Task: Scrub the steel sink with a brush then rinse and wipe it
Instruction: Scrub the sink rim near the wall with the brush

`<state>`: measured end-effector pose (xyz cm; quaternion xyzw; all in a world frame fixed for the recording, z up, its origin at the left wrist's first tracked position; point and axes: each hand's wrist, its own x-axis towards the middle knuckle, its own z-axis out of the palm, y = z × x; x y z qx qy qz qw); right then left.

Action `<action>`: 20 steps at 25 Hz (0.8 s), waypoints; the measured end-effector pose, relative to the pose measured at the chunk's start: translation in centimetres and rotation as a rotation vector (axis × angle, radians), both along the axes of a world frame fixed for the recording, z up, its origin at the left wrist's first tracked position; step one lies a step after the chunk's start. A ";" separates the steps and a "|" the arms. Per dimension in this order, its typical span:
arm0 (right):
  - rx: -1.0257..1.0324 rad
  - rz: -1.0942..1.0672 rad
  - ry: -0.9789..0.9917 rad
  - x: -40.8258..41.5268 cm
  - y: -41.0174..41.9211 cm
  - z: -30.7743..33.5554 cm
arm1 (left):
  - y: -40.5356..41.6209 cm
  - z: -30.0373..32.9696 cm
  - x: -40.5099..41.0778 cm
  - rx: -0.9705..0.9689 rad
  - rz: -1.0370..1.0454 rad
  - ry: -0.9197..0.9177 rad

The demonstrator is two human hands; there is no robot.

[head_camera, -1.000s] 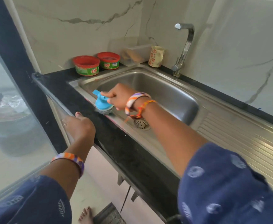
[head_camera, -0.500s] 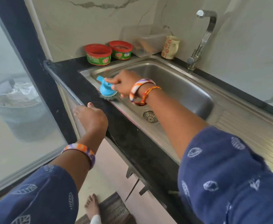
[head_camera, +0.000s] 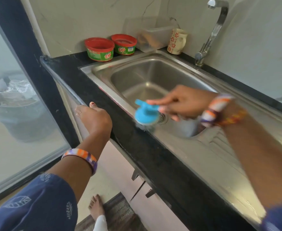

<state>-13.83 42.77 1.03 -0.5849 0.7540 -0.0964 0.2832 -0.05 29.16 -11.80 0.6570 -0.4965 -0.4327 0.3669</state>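
1. Right hand (head_camera: 183,104) grips blue brush (head_camera: 146,114) by its handle, bristles on the steel sink (head_camera: 153,75) front rim.
2. Left hand (head_camera: 93,115) grips the counter edge (head_camera: 120,129) beside the sink.
3. Brush likely light, stiff, slippery when wet.

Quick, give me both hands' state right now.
Left hand: fingers curled over the counter edge, gripping it.
Right hand: holding the blue brush at the sink rim.
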 end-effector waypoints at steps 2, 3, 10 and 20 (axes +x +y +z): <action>-0.098 -0.026 0.038 1.6 -5.8 -1.2 | 0.0 0.0 0.1 -0.011 -0.005 -0.018; -0.117 -0.057 0.013 2.5 -7.9 -1.2 | 0.0 -0.1 0.1 -0.019 -0.003 -0.024; 0.169 -0.044 -0.074 -1.4 4.1 1.3 | -0.1 -0.3 0.1 -0.054 -0.012 -0.018; -0.177 -0.290 -0.248 -1.7 0.7 -4.3 | -0.9 -0.9 -0.2 -0.028 0.010 -0.071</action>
